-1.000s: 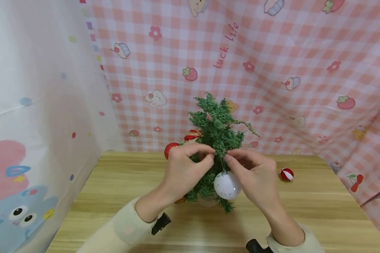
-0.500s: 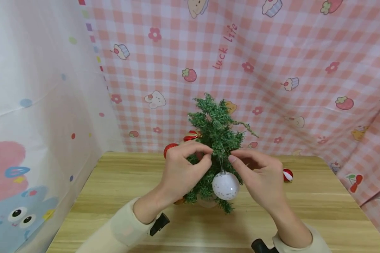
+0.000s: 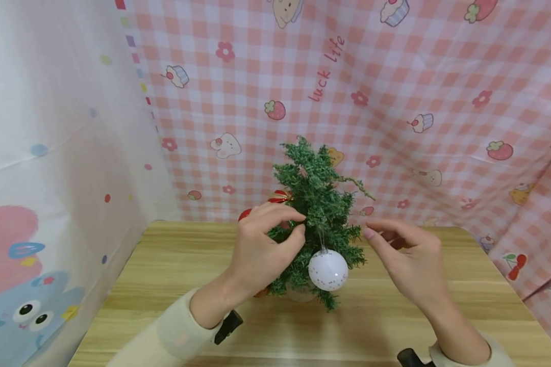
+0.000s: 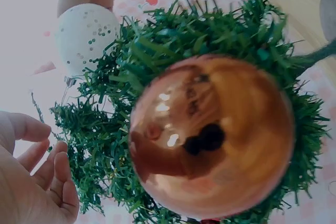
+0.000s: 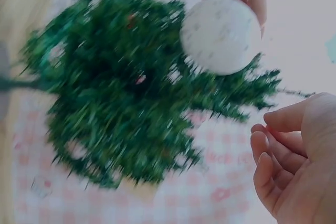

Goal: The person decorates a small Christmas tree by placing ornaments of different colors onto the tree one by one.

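Observation:
A small green artificial Christmas tree (image 3: 319,188) stands on the wooden table. From a front branch hangs a white ball ornament (image 3: 328,270) with silvery specks, on a thin clear loop. My left hand (image 3: 266,244) is at the tree's left side, thumb and index fingertips slightly apart beside the branch, apparently holding nothing. To the right of the tree, my right hand (image 3: 408,260) is clear of the branches, its fingers loosely bent and holding nothing. The left wrist view has a shiny copper-coloured ball ornament (image 4: 210,137) close up, covering part of the tree.
A red and gold ornament (image 3: 281,196) shows at the tree's left, with a red ball (image 3: 245,214) partly hidden behind my left hand. A pink checked cloth (image 3: 239,97) hangs behind the table (image 3: 165,275); a white printed curtain (image 3: 64,168) hangs on the left.
My right hand has drawn away from the branch to the right, now hiding the red and white ball on the table. The left hand moved slightly left. The white ornament stays hanging.

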A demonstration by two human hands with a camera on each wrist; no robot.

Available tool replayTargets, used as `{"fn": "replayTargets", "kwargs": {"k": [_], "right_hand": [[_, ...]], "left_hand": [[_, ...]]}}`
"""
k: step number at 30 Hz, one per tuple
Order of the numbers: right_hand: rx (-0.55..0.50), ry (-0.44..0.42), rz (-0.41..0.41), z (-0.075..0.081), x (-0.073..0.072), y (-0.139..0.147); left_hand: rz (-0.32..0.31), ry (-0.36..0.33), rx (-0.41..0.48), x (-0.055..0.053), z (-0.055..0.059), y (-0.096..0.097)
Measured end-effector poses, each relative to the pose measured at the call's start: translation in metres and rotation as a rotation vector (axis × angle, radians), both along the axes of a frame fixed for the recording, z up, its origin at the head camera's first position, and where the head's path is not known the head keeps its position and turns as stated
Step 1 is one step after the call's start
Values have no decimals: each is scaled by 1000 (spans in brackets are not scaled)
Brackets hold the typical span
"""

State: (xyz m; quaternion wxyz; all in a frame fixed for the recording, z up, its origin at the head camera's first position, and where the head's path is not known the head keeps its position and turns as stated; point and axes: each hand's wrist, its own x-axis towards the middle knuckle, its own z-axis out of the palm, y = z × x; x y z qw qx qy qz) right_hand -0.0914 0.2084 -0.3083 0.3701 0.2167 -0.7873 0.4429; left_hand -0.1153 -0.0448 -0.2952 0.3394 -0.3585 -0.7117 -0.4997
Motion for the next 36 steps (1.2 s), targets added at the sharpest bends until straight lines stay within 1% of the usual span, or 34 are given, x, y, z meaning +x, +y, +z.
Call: {"fn": "replayTargets", "kwargs": {"k": [4,7,13,17,22,28,32,36], "right_hand": [[34,-36,-59,-12,-2,16],[63,-61,-92,-21,-4,27],[127,-96,-150,-37,-8,47],[181,-124,-184,-47,-11,59],[277,-169,-223,-61,-17,75],[381,-222,-229,-79,-28,96],[419,-257,-211,-90,-35,109],[460,-310,-207,-101,-46,122]], "left_hand": [[10,-23,-24,4,-6,-4],[2,-35,-51,7,-12,-7],[-13,-12,-136,11,-23,-10],[-18,-7,-174,12,-27,-11],[-29,-31,-216,13,-31,-12],[-48,-49,-238,12,-36,-12],[-52,-50,-241,12,-36,-12],[-64,-59,-242,11,-36,-12]]}}
